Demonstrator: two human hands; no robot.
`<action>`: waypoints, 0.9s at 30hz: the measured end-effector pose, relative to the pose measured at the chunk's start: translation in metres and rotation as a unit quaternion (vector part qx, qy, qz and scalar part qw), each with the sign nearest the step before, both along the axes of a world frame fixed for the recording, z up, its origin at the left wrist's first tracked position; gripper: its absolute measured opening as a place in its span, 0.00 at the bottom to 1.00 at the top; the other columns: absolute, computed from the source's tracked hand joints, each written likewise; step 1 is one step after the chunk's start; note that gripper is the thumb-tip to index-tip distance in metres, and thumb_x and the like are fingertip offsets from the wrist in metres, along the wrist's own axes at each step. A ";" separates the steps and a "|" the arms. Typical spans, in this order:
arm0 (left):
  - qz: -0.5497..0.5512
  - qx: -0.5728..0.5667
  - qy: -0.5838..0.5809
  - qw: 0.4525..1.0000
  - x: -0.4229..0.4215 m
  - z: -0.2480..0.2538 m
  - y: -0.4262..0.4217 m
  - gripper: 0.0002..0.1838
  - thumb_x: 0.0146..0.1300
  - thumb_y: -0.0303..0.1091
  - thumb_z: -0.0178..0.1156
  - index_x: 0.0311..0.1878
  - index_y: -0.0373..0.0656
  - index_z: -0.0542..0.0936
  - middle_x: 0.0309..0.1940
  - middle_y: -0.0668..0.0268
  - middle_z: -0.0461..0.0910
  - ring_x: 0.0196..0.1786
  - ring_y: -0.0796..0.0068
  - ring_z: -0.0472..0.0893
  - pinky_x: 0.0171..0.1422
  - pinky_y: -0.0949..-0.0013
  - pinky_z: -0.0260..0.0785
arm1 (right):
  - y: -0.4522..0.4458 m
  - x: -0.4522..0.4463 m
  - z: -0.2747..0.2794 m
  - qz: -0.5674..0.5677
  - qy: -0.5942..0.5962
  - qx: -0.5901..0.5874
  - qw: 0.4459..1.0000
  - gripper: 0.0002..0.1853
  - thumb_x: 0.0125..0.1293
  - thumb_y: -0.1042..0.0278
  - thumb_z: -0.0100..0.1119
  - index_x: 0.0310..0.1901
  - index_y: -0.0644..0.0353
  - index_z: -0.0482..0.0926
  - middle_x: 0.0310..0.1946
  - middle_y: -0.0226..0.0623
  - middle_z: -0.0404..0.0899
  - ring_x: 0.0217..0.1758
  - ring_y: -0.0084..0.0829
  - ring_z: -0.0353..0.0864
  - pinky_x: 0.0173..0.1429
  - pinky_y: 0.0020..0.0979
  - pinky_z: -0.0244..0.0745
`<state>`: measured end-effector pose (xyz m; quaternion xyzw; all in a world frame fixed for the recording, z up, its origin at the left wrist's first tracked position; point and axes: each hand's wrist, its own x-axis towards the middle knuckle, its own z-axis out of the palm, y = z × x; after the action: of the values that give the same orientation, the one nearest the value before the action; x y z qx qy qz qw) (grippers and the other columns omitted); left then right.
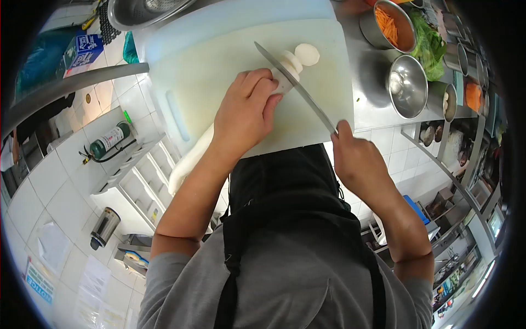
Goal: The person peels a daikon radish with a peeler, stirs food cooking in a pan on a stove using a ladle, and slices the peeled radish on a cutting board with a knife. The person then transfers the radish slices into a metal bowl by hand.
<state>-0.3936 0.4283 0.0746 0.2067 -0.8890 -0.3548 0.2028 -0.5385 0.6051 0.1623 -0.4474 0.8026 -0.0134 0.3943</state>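
A long white vegetable (193,158) lies across the pale cutting board (208,60), one end reaching past the board's near left edge. My left hand (245,112) is closed round it near its far end, fingers bent close to the blade. In my right hand (359,156) is the handle of a long knife (316,107), whose blade crosses the vegetable just beyond my left fingers. Cut pieces stand beyond the blade, and a round white slice (307,55) lies flat beside them.
Right of the board are a bowl of orange shreds (387,26), leafy greens (426,46), an empty metal bowl (407,86) and a metal container (448,103). A perforated metal bowl (143,12) sits at the back left. A curved metal bar (82,79) extends leftward.
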 end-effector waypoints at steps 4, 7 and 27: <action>-0.001 -0.009 0.012 1.000 0.001 -0.001 0.001 0.13 0.56 0.21 0.69 0.44 0.39 0.79 0.48 0.62 0.80 0.48 0.56 0.79 0.49 0.60 0.75 | -0.017 0.002 -0.039 0.006 0.033 -0.066 0.997 0.06 0.73 0.73 0.48 0.44 0.65 0.64 0.20 0.55 0.79 0.25 0.61 0.82 0.32 0.57 0.77; 0.003 -0.007 0.020 1.000 0.002 0.001 0.003 0.12 0.57 0.21 0.69 0.44 0.38 0.79 0.48 0.62 0.80 0.48 0.56 0.80 0.50 0.60 0.75 | -0.019 -0.002 -0.040 0.011 0.037 -0.093 0.995 0.08 0.75 0.68 0.48 0.44 0.65 0.64 0.20 0.56 0.79 0.26 0.61 0.82 0.33 0.57 0.77; 0.003 -0.046 0.062 0.997 0.001 -0.001 0.005 0.07 0.56 0.18 0.66 0.38 0.38 0.81 0.44 0.63 0.81 0.46 0.58 0.81 0.45 0.60 0.77 | 0.056 0.026 0.031 0.010 0.083 -0.084 0.993 0.07 0.74 0.70 0.51 0.40 0.60 0.65 0.22 0.45 0.79 0.22 0.49 0.83 0.24 0.46 0.78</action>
<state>-0.3927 0.4335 0.0736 0.1774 -0.8896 -0.3247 0.2677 -0.5125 0.6612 0.1937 -0.4868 0.8240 -0.0396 0.2872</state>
